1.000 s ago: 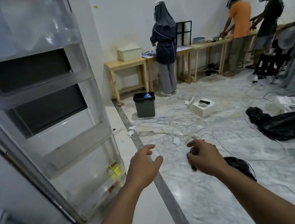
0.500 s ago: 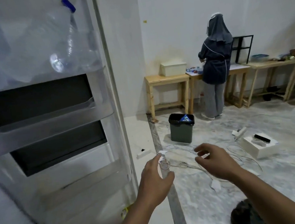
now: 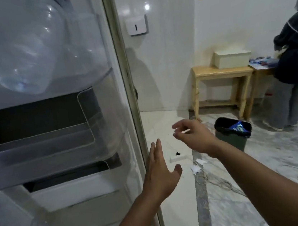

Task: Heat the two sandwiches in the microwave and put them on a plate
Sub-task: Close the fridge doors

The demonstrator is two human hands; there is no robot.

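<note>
The left hand [image 3: 158,175] is flat, its grip open and empty, fingers by the edge of the open white refrigerator door [image 3: 89,120]. The right hand [image 3: 194,137] hangs loosely curled, holding nothing. A clear plastic bottle [image 3: 24,53] lies in the door's upper shelf. No sandwiches are visible.

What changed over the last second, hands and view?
The view swung left, and the open fridge door now fills the left half. The left hand opened flat and moved to the door's edge; whether it touches is unclear. The right hand rose, fingers loosely curled. Unchanged: both hands empty, bottle in the door's top shelf, bin on the floor, person at the wooden table.
</note>
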